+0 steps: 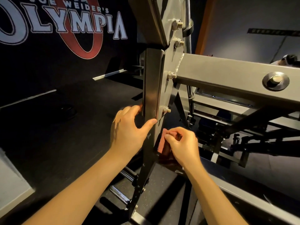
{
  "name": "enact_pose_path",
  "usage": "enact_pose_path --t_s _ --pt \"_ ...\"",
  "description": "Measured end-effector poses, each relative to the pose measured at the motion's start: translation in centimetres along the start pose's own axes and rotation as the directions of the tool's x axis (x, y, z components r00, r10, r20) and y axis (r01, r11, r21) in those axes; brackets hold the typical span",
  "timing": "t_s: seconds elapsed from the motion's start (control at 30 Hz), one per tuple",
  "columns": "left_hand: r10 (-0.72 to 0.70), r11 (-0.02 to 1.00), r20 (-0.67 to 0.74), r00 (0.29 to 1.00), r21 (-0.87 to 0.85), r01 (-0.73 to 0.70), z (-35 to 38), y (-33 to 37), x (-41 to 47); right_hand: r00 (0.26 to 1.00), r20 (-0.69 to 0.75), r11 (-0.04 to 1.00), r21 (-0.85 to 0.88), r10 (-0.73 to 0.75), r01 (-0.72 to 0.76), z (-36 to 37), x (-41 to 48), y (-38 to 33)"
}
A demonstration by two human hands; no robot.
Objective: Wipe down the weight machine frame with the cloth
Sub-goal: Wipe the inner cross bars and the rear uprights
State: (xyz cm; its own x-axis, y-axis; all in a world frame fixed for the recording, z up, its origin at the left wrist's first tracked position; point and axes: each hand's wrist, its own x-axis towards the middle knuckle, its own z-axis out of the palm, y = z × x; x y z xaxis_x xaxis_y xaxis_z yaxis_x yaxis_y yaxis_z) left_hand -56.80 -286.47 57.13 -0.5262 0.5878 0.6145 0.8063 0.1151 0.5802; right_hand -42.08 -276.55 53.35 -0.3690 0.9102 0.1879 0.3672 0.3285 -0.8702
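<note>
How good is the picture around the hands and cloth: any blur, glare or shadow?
Head view: the left hand shows motion blur at its fingertips; the cloth in the right hand lies in shadow; soft sheen on the frame post; wide-angle lens skews the beam; floor nearly black.

L hand (128, 132) splayed, R hand (182, 144) fingers curled.
</note>
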Motion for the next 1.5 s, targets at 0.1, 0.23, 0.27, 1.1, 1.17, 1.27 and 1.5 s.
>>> enact_pose_path --t_s 0.1,0.23,0.27,1.1,1.17,1.27,1.5 --pt "0.075 0.997 0.000 0.997 -0.031 -0.075 0.1 -1.7 -2.3 0.997 -0.068 0.999 -0.042 -0.030 0.027 -3.9 -0.2 0.8" --pt "0.129 0.990 0.059 0.990 -0.061 -0.126 1.8 -3.2 -5.9 0.984 -0.143 0.966 -0.249 -0.103 0.065 -6.2 -0.3 2.1" --pt "0.139 0.989 0.092 0.986 -0.054 -0.134 2.4 -3.4 -6.7 0.988 -0.127 0.955 -0.293 -0.091 0.050 -6.0 -0.2 2.5" --pt "0.351 0.919 0.381 0.855 0.036 -0.393 6.3 -5.7 -11.6 0.973 -0.229 0.800 -0.577 0.035 -0.165 -0.6 -3.5 3.4" --pt "0.339 0.927 0.378 0.862 0.022 -0.375 6.1 -5.8 -11.6 0.979 -0.190 0.894 -0.424 0.070 -0.146 1.7 -1.2 2.8" --pt "0.291 0.952 0.350 0.890 -0.015 -0.305 5.8 -5.7 -11.1 0.965 -0.154 0.974 -0.047 0.214 -0.223 3.3 1.1 2.4" --pt "0.232 0.973 0.221 0.947 -0.052 -0.226 4.7 -5.5 -10.6 0.981 0.189 0.989 -0.144 0.044 -0.016 2.3 -1.4 2.5"
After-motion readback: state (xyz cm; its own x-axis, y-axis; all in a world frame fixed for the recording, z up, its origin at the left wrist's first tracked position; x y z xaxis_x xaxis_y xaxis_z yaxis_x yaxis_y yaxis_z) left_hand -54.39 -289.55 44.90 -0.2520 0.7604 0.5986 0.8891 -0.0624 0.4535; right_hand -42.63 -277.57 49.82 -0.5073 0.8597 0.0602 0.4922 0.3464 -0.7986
